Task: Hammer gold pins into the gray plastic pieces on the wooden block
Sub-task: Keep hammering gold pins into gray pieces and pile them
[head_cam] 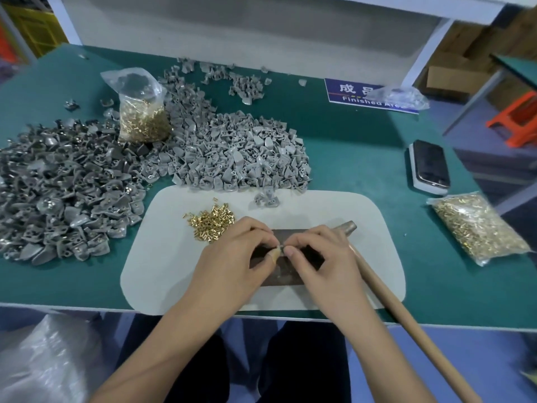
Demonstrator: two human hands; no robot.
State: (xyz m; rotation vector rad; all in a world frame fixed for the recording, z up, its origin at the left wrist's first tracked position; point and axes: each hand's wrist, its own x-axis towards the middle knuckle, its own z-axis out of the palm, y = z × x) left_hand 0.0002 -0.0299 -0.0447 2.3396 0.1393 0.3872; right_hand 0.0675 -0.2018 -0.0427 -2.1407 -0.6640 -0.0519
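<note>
At the left of the frame a heap of darker gray plastic pieces (58, 187) is spread over the green table (363, 146); whether pins are already fitted in them cannot be told. Above it, upper left of centre, an opened bag of gold pins (142, 112) stands upright. A second heap of lighter gray plastic pieces (238, 152) fills the centre.

On the white mat (162, 257), lower centre, a small pile of loose gold pins (210, 222) lies just left of the hands. The left hand (232, 257) and the right hand (322, 257) meet over the dark wooden block (284, 274); fingertips of both are pinched on one small gray piece (279, 248), held on or just above the block. Whether a pin is already seated in it cannot be told.

Judged step: a pin is being started in the piece. It is best set square in its hole, and the piece laid flat on the block, before the hammer (386, 295), lying right of the block with its handle running to the lower right, is taken up. A tilted pin would likely bend or split the plastic.

Further right are noted a phone (430, 165), a sealed bag of pins (476, 228) and, at upper right, a blue "Finished Area" sign (348, 93). White shelving stands behind the table.
</note>
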